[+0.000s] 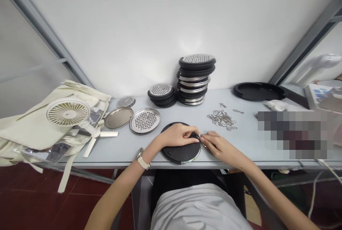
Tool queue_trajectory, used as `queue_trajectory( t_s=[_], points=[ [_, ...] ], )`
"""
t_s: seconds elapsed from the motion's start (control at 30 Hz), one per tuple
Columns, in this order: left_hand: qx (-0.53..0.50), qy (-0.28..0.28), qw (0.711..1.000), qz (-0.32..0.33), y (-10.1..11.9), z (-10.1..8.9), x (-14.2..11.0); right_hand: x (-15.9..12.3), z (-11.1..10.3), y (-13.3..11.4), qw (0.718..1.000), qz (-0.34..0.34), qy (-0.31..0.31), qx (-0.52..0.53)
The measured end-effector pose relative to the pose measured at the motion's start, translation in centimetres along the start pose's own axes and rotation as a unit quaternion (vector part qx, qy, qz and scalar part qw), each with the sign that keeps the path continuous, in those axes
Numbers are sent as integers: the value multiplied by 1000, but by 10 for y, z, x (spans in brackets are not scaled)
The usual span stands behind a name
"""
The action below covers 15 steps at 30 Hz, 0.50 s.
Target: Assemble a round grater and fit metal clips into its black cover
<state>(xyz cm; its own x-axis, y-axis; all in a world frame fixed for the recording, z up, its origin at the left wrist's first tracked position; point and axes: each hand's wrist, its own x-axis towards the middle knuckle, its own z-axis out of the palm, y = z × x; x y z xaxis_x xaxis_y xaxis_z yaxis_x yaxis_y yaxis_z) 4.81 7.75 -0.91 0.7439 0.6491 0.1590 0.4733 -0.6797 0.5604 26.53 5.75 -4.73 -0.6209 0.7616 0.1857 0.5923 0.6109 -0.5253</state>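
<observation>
A round black disc [176, 153] with a shiny rim at its lower right lies near the table's front edge. My left hand [177, 135] rests over its upper part, thumb and index finger closing at a small metal wire clip [198, 136] by the disc's right edge. My right hand [217, 144] is closed on the same clip from the right, its fingertips close to the left ones. The fingers hide most of the clip. Several loose wire clips [223, 119] lie in a pile beyond my right hand.
A tall stack of black-rimmed grater discs [193, 84] stands by the wall, beside a shorter stack [161, 96]. Metal grater plates [145, 120] and a plain metal disc [119, 118] lie left. A white fan [69, 112] rests on a cream bag [26, 126]. A black tray [259, 92] sits back right.
</observation>
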Motion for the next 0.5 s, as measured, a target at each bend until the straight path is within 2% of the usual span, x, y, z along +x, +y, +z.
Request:
queue_trajectory(
  t_s=[0.5],
  points=[
    [-5, 8, 1000, 9, -3, 2, 0, -2, -2, 1, 1000, -16, -13, 6]
  ],
)
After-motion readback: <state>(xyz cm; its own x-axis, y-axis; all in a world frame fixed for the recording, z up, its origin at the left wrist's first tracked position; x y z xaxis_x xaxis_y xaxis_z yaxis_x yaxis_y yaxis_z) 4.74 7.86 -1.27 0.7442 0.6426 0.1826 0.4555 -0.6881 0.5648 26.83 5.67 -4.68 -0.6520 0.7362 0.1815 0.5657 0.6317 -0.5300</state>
